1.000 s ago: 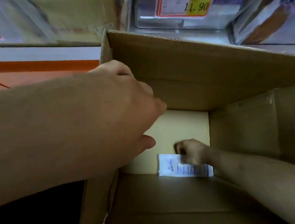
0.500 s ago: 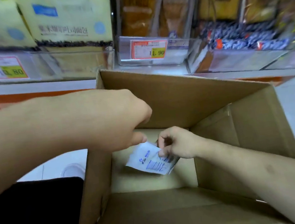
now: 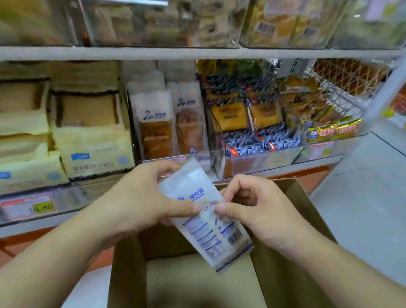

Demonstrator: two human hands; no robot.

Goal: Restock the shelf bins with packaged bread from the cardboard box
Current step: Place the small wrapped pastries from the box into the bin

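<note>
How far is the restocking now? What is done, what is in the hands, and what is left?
Done: the cardboard box shows only a bare bottom, and the shelf bins already hold many packages. In hand: the left hand and right hand both pinch one flat white packet above the box. Left: this packet is not yet in a bin. Whether it holds bread cannot be told.

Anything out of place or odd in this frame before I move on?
One thing: the white packet held by both hands, left hand and right hand, over the cardboard box looks flat and thin, unlike the bread packs in the shelf bins. The box shows nothing else inside.
</note>
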